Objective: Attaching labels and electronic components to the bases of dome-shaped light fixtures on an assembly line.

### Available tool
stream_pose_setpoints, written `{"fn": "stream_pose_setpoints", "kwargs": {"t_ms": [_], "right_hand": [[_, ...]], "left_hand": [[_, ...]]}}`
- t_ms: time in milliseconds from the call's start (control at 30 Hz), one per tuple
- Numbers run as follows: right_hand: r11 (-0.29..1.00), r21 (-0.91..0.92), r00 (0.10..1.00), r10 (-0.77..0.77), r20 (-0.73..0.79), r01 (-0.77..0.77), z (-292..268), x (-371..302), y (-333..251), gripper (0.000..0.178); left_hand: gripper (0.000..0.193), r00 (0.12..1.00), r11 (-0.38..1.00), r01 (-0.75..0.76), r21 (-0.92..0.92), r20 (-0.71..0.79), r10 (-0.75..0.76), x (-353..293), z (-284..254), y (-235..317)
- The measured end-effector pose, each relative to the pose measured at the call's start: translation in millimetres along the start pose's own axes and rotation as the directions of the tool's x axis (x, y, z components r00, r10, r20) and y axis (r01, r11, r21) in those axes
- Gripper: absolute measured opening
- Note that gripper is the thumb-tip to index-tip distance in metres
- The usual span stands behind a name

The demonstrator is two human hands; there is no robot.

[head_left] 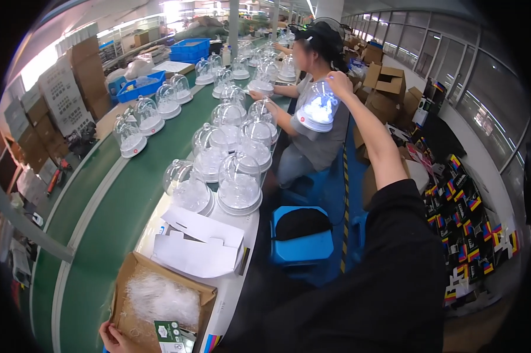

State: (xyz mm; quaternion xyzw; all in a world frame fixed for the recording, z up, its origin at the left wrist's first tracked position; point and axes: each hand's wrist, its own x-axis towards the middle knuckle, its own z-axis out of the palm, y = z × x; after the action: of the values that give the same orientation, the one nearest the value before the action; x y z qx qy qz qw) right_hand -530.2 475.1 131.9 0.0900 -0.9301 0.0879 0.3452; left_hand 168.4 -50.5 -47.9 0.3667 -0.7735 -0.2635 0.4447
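High at the right, my right hand (pixel 339 85) is closed on the knob at the top of a clear dome lamp (pixel 317 110). The lamp hangs in the air, lit bluish white inside, on a white round base with a small red spot. Low at the left, my left hand (pixel 116 340) has its fingers bent at the edge of an open cardboard box (pixel 127 294). Inside that box lie a heap of thin clear strands (pixel 162 301) and a green-and-white card (pixel 169 335). Several unlit clear domes on white bases (pixel 240 185) stand along the bench ahead.
A folded white carton (pixel 198 250) lies between the domes and the box. Left of the bench runs a green conveyor belt (pixel 95 235) with more domes (pixel 130 138). A seated co-worker (pixel 321 76) handles domes beyond. A blue stool (pixel 301 250) stands on the right.
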Motion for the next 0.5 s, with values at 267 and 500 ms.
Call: {"fn": "stream_pose_setpoints", "kwargs": {"t_ms": [267, 500], "right_hand": [[0.999, 0.024, 0.995, -0.045, 0.089, 0.043, -2, 4, 8, 0.027], [1.000, -0.007, 0.995, -0.029, 0.095, 0.030, -3, 2, 18, 0.030]], "left_hand": [[0.015, 0.998, 0.999, -0.052, 0.005, 0.046, 0.051, 1, -1, -7], [0.016, 0.996, 0.997, -0.015, -0.079, 0.089, 0.022, 3, 4, -18]]}}
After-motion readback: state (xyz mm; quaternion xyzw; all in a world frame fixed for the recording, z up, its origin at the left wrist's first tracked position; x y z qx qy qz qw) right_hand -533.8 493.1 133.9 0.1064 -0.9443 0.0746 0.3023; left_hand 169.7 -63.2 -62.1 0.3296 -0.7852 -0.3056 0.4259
